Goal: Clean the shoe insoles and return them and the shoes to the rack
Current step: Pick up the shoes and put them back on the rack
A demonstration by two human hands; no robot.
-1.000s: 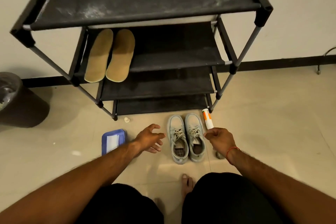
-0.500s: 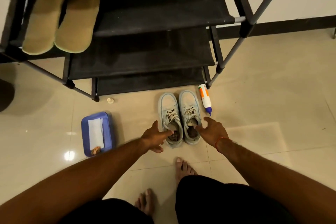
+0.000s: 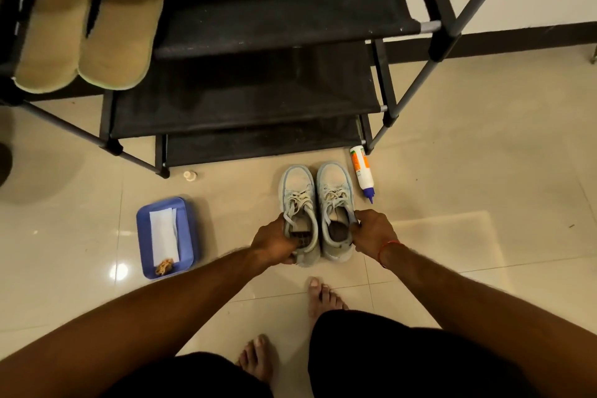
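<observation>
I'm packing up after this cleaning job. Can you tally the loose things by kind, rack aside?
Shoes: 2
Insoles: 2
Bottle: 1
Tray: 1
Paper towel: 1
Small cap: 1
Total: 8

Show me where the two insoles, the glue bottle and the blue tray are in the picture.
insoles (image 3: 87, 26), head view, on the middle of the pair on the rack shelf.
glue bottle (image 3: 362, 169), head view, on its white body.
blue tray (image 3: 186, 229), head view, on its right rim.
</observation>
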